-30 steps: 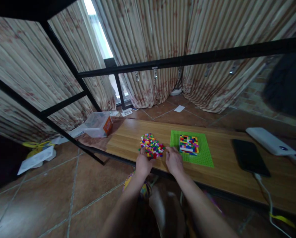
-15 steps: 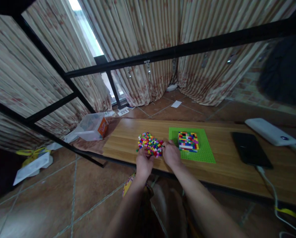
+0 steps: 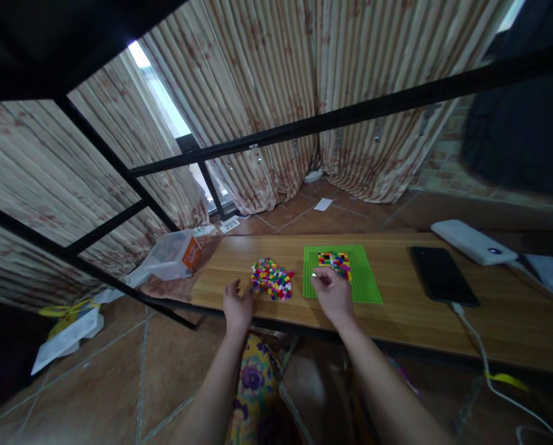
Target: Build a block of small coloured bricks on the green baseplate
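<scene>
Two bare forearms extended forward: left hand (image 3: 237, 307) lying low, fingers loosely curled, thumb raised; right hand (image 3: 334, 293) farther and to the right, fingertips pinched together.

Loose brick pile (image 3: 271, 279) on table (image 3: 410, 312), left of baseplate (image 3: 366, 285); phone (image 3: 443, 283) right.

Striped curtains (image 3: 267, 93), terracotta tile floor (image 3: 72, 383) — wooden bench (image 3: 410, 309); daylit window (image 3: 165, 105)
</scene>
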`<state>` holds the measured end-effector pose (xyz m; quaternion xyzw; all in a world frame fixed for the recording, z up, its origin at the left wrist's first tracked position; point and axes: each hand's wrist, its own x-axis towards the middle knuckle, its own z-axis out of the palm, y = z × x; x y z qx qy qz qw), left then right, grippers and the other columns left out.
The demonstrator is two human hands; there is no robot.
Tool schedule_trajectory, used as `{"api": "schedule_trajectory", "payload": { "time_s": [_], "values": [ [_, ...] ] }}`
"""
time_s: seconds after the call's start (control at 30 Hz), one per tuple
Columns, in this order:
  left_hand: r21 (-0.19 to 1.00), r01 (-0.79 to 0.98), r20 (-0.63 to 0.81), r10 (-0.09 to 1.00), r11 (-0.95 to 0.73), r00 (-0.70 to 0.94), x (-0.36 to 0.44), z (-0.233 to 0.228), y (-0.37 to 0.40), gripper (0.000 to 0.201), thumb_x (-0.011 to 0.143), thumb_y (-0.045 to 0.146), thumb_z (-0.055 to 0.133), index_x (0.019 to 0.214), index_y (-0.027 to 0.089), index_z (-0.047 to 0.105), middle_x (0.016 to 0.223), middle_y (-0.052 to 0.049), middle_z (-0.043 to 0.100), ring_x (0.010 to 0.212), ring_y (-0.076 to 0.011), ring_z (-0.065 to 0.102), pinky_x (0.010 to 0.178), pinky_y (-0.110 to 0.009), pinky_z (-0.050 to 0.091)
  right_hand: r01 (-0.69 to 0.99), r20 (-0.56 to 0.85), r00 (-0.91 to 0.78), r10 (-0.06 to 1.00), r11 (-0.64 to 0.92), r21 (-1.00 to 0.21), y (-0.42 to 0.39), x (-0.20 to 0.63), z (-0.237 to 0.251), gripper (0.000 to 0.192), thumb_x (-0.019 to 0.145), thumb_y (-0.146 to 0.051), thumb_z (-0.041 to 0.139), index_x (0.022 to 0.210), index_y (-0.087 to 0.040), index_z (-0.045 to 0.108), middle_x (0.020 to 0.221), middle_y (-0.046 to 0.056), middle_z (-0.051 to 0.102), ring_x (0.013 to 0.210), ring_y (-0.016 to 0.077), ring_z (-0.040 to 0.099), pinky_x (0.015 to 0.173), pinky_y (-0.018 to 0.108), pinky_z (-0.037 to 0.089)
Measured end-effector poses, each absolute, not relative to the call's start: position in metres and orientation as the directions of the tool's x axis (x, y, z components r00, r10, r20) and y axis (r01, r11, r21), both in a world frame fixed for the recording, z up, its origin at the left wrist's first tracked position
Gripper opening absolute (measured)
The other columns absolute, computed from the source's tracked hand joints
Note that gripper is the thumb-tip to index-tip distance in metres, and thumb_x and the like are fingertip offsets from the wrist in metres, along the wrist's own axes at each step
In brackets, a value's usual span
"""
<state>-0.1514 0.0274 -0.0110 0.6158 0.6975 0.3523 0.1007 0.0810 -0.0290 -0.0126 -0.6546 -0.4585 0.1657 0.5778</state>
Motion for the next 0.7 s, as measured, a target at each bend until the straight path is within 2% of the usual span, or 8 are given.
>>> {"api": "schedule_trajectory", "payload": {
  "time_s": [0.07, 0.17, 0.33, 0.47, 0.6, 0.7],
  "values": [
    [0.46, 0.888, 0.325, 0.927, 0.017, -0.186, -0.159, -0.008, 0.052, 0.038, 0.079, 0.019, 0.056, 0.115, 0.011, 0.06, 0.11, -0.015, 0.063, 0.1, -0.0241, 0.063, 0.087, -0.037, 0.051, 0.331, 0.315, 0.573, 0.757, 0.139, -0.934, -0.032, 0.098, -0.013, 0.033, 0.081, -0.037, 0.053, 0.102, -0.018, 0.069, 0.09, 0.008, 0.072, 0.073, 0.0191, 0.066, 0.069, 0.032, 0.052],
    [0.412, 0.911, 0.323, 0.928, 0.036, -0.183, -0.166, -0.008, 0.085, 0.035, 0.08, 0.015, 0.052, 0.113, 0.009, 0.061, 0.108, -0.018, 0.063, 0.109, -0.028, 0.06, 0.096, -0.041, 0.047, 0.26, 0.284, 0.657, 0.698, 0.143, -0.955, -0.037, 0.126, -0.018, 0.037, 0.082, -0.042, 0.053, 0.105, -0.017, 0.069, 0.094, 0.011, 0.072, 0.075, 0.0208, 0.067, 0.07, 0.035, 0.053],
    [0.368, 0.928, 0.317, 0.932, 0.053, -0.178, -0.165, -0.024, 0.11, 0.034, 0.081, 0.01, 0.046, 0.11, 0.007, 0.062, 0.107, -0.021, 0.064, 0.111, -0.031, 0.057, 0.096, -0.046, 0.044, 0.238, 0.23, 0.745, 0.626, 0.072, -0.968, -0.047, 0.157, -0.023, 0.037, 0.082, -0.045, 0.055, 0.101, -0.016, 0.068, 0.087, 0.012, 0.073, 0.073, 0.0228, 0.068, 0.069, 0.037, 0.053],
    [0.327, 0.945, 0.336, 0.933, 0.015, -0.131, -0.162, -0.036, 0.11, 0.033, 0.084, 0.01, 0.04, 0.107, 0.008, 0.063, 0.106, -0.02, 0.064, 0.11, -0.0302, 0.055, 0.096, -0.045, 0.042, 0.317, 0.247, 0.728, 0.639, 0.005, -0.948, -0.052, 0.161, -0.019, 0.029, 0.08, -0.041, 0.058, 0.093, -0.018, 0.07, 0.091, 0.011, 0.073, 0.082, 0.0238, 0.067, 0.077, 0.038, 0.05],
    [0.29, 0.957, 0.35, 0.932, -0.012, -0.095, -0.162, -0.039, 0.111, 0.032, 0.084, 0.012, 0.04, 0.103, 0.01, 0.065, 0.103, -0.019, 0.064, 0.107, -0.031, 0.055, 0.094, -0.047, 0.042, 0.346, 0.255, 0.675, 0.693, 0.008, -0.938, -0.054, 0.158, -0.015, 0.025, 0.079, -0.04, 0.06, 0.088, -0.02, 0.073, 0.091, 0.008, 0.072, 0.079, 0.0218, 0.064, 0.074, 0.036, 0.049],
    [0.268, 0.963, 0.343, 0.936, -0.02, -0.076, -0.16, -0.039, 0.114, 0.031, 0.084, 0.014, 0.04, 0.102, 0.009, 0.066, 0.104, -0.02, 0.064, 0.107, -0.0321, 0.054, 0.095, -0.047, 0.041, 0.37, 0.275, 0.646, 0.712, 0.022, -0.929, -0.053, 0.157, -0.016, 0.023, 0.077, -0.039, 0.063, 0.084, -0.022, 0.075, 0.093, 0.008, 0.068, 0.087, 0.0229, 0.062, 0.074, 0.036, 0.047]
  ]
}}
